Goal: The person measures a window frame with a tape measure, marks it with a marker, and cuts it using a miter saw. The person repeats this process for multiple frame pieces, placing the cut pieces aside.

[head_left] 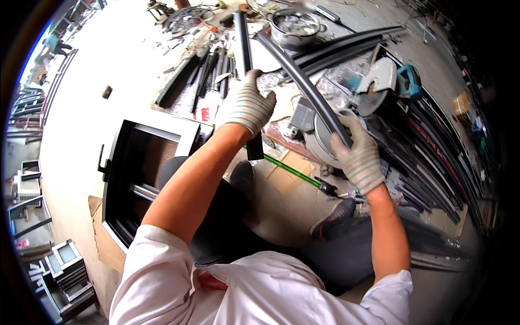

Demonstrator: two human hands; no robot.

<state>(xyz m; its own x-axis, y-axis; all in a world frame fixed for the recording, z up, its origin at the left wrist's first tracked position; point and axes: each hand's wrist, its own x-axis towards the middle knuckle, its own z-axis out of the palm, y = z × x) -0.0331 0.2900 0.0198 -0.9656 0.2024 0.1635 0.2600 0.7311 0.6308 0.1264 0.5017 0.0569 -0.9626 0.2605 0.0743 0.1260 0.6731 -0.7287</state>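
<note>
My left hand (246,104), in a striped work glove, is closed around a long dark metal bar (243,43) that runs upright away from me, its lower end (254,147) showing below the glove. My right hand (357,154), gloved the same way, grips a second dark metal profile (295,67) that slants up to the left. Right beside this hand sits a grey circular saw machine (311,127) on a red base.
A dark window frame (116,162) lies on the floor at left. Short dark offcuts (208,73) and a metal pot (295,27) lie ahead. A grinder with a teal body (387,81) and stacked long profiles (433,157) fill the right. A green-handled tool (290,170) lies by my shoes.
</note>
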